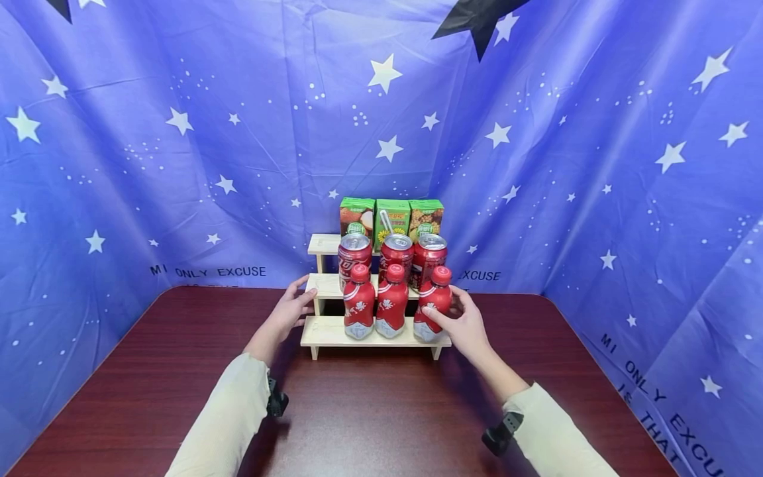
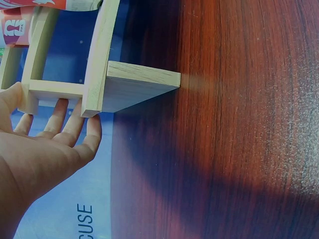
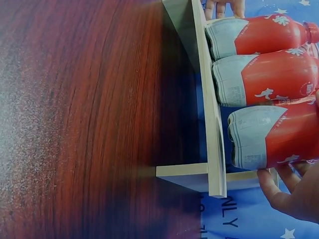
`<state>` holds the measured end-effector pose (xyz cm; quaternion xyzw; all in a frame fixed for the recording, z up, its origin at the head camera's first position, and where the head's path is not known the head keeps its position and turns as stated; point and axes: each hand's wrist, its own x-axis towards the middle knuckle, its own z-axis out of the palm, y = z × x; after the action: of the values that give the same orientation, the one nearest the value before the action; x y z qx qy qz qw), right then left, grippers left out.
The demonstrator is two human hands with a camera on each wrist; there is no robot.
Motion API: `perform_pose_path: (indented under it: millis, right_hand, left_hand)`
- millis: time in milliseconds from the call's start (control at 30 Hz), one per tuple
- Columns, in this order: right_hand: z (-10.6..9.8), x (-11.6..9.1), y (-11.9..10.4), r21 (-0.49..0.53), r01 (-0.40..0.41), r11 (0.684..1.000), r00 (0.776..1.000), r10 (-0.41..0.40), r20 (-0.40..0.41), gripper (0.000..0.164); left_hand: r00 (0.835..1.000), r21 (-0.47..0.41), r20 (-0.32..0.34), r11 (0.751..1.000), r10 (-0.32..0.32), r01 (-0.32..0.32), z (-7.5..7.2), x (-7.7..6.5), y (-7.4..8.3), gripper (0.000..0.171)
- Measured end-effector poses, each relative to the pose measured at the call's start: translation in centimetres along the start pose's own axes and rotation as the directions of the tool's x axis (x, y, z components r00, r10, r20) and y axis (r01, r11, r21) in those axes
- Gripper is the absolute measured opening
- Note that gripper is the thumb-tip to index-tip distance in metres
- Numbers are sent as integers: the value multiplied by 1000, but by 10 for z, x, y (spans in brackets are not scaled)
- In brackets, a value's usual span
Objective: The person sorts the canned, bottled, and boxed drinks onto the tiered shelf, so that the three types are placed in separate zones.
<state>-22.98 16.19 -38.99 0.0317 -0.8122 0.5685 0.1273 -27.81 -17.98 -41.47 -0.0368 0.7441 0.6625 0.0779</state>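
Note:
A three-tier wooden display rack (image 1: 372, 340) bears three red bottles on its lowest step. My right hand (image 1: 465, 324) grips the right-hand bottle (image 1: 435, 301), thumb across its front and fingers round its right side; it leans slightly right. Beside it stand the middle bottle (image 1: 392, 305) and the left bottle (image 1: 359, 306), close together. At the rack's left end, my left hand (image 1: 289, 310) holds the middle step, thumb at its top edge. In the left wrist view the fingers (image 2: 65, 124) bend against the rack's side.
Three red cans (image 1: 397, 250) stand on the middle step, partly behind the bottles. Green drink cartons (image 1: 392, 218) line the top step. The rack stands on a dark red-brown wooden table (image 1: 369, 411), with a blue star-patterned cloth (image 1: 238, 132) behind and at both sides.

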Motion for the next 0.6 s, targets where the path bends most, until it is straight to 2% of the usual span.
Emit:
perform_pose_path:
  millis: [367, 600]
  right_hand:
    - [6, 6, 4, -39, -7, 999, 1000, 7, -9, 66]
    - [10, 9, 9, -18, -2, 1000, 1000, 2, -13, 65]
  left_hand:
    - [1000, -1, -5, 1000, -9, 9, 0, -1, 1, 60]
    - [1000, -6, -3, 1000, -6, 6, 0, -1, 1, 61]
